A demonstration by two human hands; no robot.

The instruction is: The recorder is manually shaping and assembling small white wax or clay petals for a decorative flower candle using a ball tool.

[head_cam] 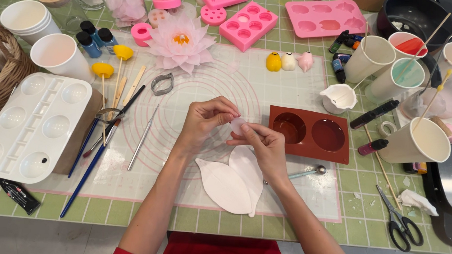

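Head view, stock of the craft station, largest items first.

- Tabletop [229,225]: green grid surface, crowded on all sides.
- Work mat [292,94]: pale, ringed with pink circles, centred on the tabletop; both hands work above it.
- White palette [24,126]: oval wells, near left.
- Brown mould [310,133]: two round cavities, just right of the hands.
- Pink lotus flower [181,41]: finished, yellow centre, far side of the mat.
- White petal forms [232,183]: two overlapping leaf shapes lying flat on the mat, directly under and near of the hands.
- Paper cups [416,140]: several on the right, some with stirring sticks.
- Scissors [402,224]: near right, well apart from the hands.
- Left hand [205,120]: fingers curled inward, tips pinched onto the small piece.
- Right hand [264,145]: thumb and forefinger closed on the same piece from the other side.
- Small translucent petal [238,125]: pale, thin, held between both hands above the mat, clear of the petal forms below.

Handling note, as a judgement: the piece looks thin and soft, so a light pinch at the edges suits it better than pressure on its middle. Keeping it low over the mat limits harm if it slips. Shaping in small, even strokes from centre outward should avoid tears and thumb marks.
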